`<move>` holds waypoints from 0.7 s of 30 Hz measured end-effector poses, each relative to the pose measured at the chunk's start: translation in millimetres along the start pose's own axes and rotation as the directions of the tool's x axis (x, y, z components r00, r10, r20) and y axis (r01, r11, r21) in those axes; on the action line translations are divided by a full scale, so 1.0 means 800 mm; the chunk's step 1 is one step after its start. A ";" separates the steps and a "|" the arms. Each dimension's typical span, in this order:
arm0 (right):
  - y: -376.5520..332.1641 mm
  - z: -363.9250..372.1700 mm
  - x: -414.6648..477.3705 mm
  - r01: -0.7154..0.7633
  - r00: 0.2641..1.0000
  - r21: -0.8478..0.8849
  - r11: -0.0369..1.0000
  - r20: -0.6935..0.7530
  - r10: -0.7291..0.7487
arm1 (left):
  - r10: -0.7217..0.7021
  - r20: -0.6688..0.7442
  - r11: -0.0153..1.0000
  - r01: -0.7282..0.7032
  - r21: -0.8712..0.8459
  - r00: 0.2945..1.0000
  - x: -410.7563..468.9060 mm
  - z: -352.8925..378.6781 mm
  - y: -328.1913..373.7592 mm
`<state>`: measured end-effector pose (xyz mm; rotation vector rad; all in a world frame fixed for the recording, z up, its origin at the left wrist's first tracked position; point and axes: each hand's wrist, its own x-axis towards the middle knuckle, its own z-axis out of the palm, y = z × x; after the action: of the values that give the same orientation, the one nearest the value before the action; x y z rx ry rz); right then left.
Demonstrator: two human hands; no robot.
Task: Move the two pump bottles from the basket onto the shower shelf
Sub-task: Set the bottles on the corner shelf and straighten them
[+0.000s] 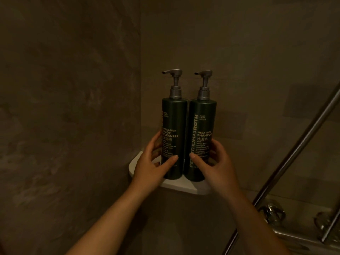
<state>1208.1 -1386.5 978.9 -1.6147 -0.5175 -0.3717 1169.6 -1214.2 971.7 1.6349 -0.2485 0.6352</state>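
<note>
Two dark green pump bottles with grey pump heads stand upright side by side, touching, on a white corner shelf (179,184) in the shower. The left one is the body cleanser bottle (173,122), the right one the shampoo bottle (202,122). Both spouts point left. My left hand (152,162) wraps the lower part of the body cleanser bottle, thumb across its front. My right hand (215,162) grips the lower part of the shampoo bottle the same way. The basket is not in view.
Dark stone-look walls meet in the corner behind the shelf. A slanted metal rail (294,159) runs along the right side, with chrome tap fittings (272,216) and a ledge at the lower right.
</note>
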 end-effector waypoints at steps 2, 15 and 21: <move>0.004 -0.003 -0.003 0.017 1.000 -0.032 0.999 0.014 -0.017 | 0.001 0.019 1.000 -0.002 0.015 1.000 -0.001 -0.004 -0.005; 0.022 0.021 0.020 0.019 0.998 -0.016 1.000 -0.067 -0.020 | 0.026 -0.017 0.998 -0.025 0.066 1.000 0.027 -0.008 -0.026; 0.032 0.031 0.025 0.030 0.996 0.004 1.000 -0.089 -0.030 | 0.022 -0.015 0.999 -0.021 0.046 1.000 0.042 -0.009 -0.035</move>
<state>1236.9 -1361.4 964.7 -1.5787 -0.4749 -0.4627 1209.1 -1195.5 966.6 1.6728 -0.2418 0.6748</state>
